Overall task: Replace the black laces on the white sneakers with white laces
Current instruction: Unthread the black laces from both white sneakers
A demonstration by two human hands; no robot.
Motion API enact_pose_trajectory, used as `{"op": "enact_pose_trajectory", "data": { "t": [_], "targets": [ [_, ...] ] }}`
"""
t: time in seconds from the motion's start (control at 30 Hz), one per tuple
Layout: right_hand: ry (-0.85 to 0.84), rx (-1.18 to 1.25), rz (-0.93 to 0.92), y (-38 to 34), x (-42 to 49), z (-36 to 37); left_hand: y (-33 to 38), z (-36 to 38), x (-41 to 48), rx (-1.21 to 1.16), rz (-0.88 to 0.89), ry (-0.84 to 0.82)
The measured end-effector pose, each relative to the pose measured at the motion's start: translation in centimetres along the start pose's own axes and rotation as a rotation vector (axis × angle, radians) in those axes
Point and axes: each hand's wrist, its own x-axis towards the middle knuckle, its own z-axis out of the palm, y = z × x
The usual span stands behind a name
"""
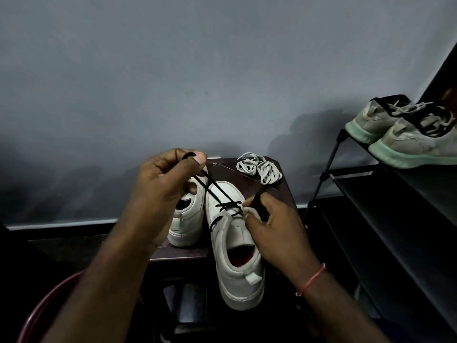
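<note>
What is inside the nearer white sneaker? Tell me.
A red insole shows through the opening of the nearer white sneaker. Toward the toe, the inside is hidden under the upper, where the right hand pinches the black lace.

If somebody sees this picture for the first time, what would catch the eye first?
First, the two hands at the centre: the left hand pinches the black lace and holds it taut above the white sneaker, while the right hand grips the lace by the eyelets. Next, the coiled white laces lie on the dark table just behind the sneaker.
</note>
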Motion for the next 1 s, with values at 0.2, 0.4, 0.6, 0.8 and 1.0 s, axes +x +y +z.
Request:
{"op": "enact_pose_trajectory", "data": {
  "t": [0.2,0.4,0.6,0.8,1.0],
  "targets": [
    [-0.013,0.202,0.15,-0.3,0.0,0.1,-0.8,-1.4,0.3,1.057,0.058,0.029],
    [0.016,0.186,0.123,-0.4,-0.1,0.3,0.1,-0.6,-0.1,0.937,0.293,0.321],
    [-0.016,0.002,0.037,-0.6,-0.2,-0.1,-2.2,4.1,-2.5,1.016,0.19,-0.053],
    [-0.083,-0.167,-0.035,-0.8,-0.2,-0.2,-4.3,4.7,-2.5,1.302,0.057,-0.253],
    [-0.129,-0.242,-0.035,-0.7,-0.1,-0.2,-4.2,4.6,-2.1,1.38,0.077,-0.121]
  ]
}}
